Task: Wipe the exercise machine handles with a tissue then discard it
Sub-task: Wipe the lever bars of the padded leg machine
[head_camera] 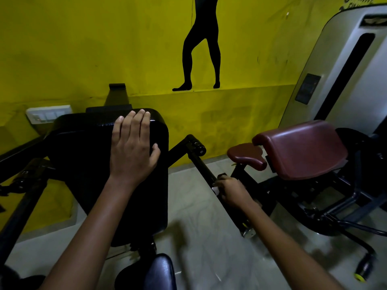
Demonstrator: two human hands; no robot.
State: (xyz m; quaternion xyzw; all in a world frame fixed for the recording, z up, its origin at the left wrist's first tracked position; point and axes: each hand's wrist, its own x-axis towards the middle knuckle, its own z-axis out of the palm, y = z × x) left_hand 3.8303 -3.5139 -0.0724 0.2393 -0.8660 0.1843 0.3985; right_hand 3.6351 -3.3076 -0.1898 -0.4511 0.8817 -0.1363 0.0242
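Note:
My left hand (133, 145) lies flat with straight fingers on the black chest pad (83, 164) of the exercise machine. To the right, a black handle bar (201, 162) slopes down from a jointed end (195, 145). My right hand (231, 190) is curled round this bar about halfway down. A small piece of white tissue (215, 189) shows under its fingers, pressed against the bar. Most of the tissue is hidden by the hand.
A second machine with maroon pads (301, 149) stands close on the right, in front of a grey weight housing (343, 68). A yellow wall (104, 49) with a switch plate (49, 115) is behind. A dark seat (159, 273) is below me. Pale floor (201, 237) lies between the machines.

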